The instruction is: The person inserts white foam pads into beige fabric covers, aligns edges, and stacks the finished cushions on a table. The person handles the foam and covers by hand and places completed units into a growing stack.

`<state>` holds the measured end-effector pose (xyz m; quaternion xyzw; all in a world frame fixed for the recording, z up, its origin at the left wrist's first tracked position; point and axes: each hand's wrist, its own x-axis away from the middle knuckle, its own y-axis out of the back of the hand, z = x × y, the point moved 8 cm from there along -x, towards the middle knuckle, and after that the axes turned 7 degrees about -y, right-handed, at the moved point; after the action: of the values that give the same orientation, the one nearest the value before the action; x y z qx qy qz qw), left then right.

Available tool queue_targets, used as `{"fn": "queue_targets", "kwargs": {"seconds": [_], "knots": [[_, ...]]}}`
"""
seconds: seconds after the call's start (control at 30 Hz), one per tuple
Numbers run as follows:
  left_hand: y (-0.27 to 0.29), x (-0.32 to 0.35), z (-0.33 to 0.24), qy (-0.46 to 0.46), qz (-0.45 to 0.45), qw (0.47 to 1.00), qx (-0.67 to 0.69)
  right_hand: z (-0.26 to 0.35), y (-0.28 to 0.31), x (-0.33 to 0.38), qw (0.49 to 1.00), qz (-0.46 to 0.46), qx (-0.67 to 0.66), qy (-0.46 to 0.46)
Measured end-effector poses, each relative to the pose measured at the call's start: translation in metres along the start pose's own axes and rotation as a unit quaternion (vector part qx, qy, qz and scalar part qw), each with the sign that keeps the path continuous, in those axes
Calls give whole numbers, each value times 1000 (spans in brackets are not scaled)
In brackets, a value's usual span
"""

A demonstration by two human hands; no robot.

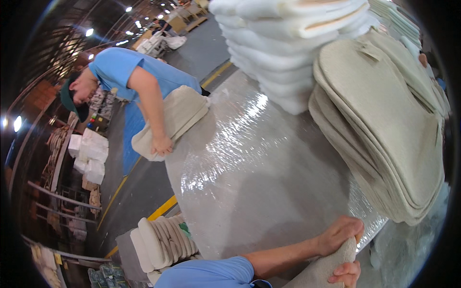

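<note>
Both hands' grip pinching beige cushion cover (pixel 321 271) at foil-wrapped table (pixel 259 168); dim warehouse, grey floor (pixel 139 192).

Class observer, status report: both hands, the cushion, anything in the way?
Left hand and right hand gripping beige cushion cover. Cover stack close ahead on table.

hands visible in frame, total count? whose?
3. The wearer's left hand and right hand both grip a beige cushion cover at the lower edge. A co-worker's hand presses a folded cushion at the table edge; their other hand is hidden.
</note>
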<state>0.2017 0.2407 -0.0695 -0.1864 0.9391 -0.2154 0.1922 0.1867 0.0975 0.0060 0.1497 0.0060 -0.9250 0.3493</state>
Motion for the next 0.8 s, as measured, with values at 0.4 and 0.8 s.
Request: {"fn": "queue_targets", "kwargs": {"seconds": [0.4, 0.8], "knots": [[0, 10, -52, -62, 99, 993, -17, 13, -21, -3, 994, 7, -16, -107], [21, 54, 56, 217, -72, 944, 236, 48, -22, 1, 998, 54, -27, 19]]}}
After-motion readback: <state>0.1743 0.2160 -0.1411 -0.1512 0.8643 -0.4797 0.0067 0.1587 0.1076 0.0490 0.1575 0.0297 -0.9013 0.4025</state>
